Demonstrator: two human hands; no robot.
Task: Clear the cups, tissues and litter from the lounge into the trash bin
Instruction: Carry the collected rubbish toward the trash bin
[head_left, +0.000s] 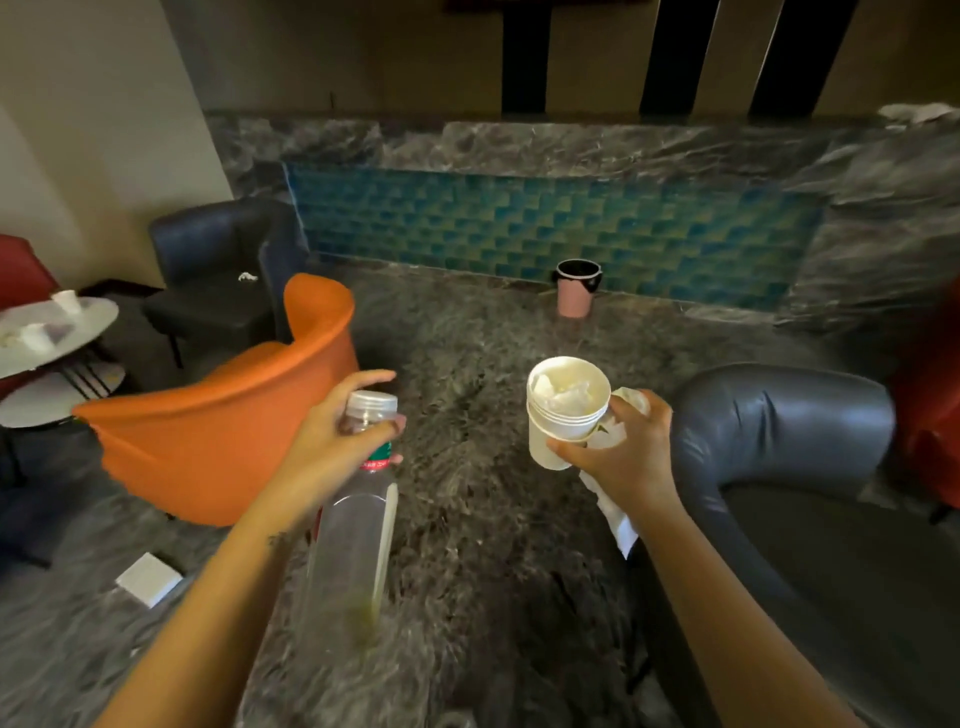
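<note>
My left hand grips the neck of a clear plastic bottle with a silver cap and a red-green label, its body hanging down. My right hand holds a stack of white paper cups with crumpled tissue inside the top cup. White tissue is also pinched under that hand and hangs below it. A pink trash bin with a black liner stands on the floor ahead, against the blue tiled wall. More white cups sit on a round table at the far left.
An orange chair is on my left, a dark blue armchair behind it. A grey leather armchair is close on my right. A white square piece lies on the marbled floor at lower left. The round table stands far left.
</note>
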